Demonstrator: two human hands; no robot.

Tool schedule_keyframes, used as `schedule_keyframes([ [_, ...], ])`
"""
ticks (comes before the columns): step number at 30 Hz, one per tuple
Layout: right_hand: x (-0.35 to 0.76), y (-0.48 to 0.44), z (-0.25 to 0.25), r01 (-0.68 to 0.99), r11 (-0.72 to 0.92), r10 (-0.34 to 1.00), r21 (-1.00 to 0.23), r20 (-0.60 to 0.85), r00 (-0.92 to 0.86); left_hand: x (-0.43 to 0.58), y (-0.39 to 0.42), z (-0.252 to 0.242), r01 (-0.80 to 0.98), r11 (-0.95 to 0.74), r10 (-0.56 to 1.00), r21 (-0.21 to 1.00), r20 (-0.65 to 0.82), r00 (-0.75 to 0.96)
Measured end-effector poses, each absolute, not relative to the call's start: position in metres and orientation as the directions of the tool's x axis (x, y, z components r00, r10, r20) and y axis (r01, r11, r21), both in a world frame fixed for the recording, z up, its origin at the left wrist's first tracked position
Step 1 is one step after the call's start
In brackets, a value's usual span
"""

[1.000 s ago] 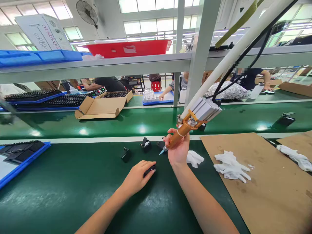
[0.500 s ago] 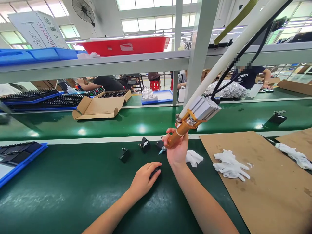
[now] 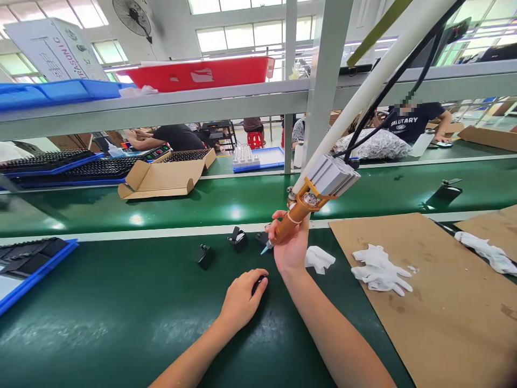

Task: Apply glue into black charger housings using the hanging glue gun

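Observation:
My right hand grips an orange dispensing gun with a blue tip, hung from a white hose and black cable; the tip points down-left above the green bench. My left hand lies curled over a small black part on the bench, just below the tip. Two more black parts stand on the bench beyond it, and another sits partly hidden behind the gun's tip.
A white cloth lies right of my right hand. White gloves rest on a cardboard sheet. A blue tray sits at left. Beyond run a green conveyor, an open carton, a shelf post, and seated people.
My left hand with the black part has slid right, closer under the gun's tip. My right hand and the gun have shifted slightly left and up in view.

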State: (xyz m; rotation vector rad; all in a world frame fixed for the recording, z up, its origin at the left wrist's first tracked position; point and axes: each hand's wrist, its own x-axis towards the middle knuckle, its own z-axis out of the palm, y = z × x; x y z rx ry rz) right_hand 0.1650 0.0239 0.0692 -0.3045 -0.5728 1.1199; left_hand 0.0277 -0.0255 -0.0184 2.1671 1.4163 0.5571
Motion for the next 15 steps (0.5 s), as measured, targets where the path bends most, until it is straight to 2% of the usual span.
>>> schedule_keyframes([
  [3,0.165,0.024,0.070,-0.761,0.408,0.912,-0.503,0.265,0.314,0.030,-0.025,-0.021,0.716,-0.284,0.948,0.638,0.073,0.311],
  [5,0.165,0.023,0.070,-0.761,0.409,0.912,-0.503,0.261,0.318,0.033,-0.026,-0.022,0.736,-0.303,0.949,0.605,0.119,0.292],
  [7,0.166,0.023,0.071,-0.764,0.407,0.913,-0.501,0.256,0.319,0.034,-0.026,-0.024,0.780,-0.351,0.936,0.518,0.173,0.306],
  [12,0.167,0.024,0.070,-0.766,0.404,0.914,-0.500,0.250,0.318,0.032,-0.025,-0.027,0.896,-0.412,0.906,0.167,0.182,0.382],
  [15,0.167,0.024,0.070,-0.767,0.397,0.918,-0.505,0.242,0.315,0.029,-0.025,-0.030,0.910,-0.408,0.908,0.075,0.138,0.396],
])
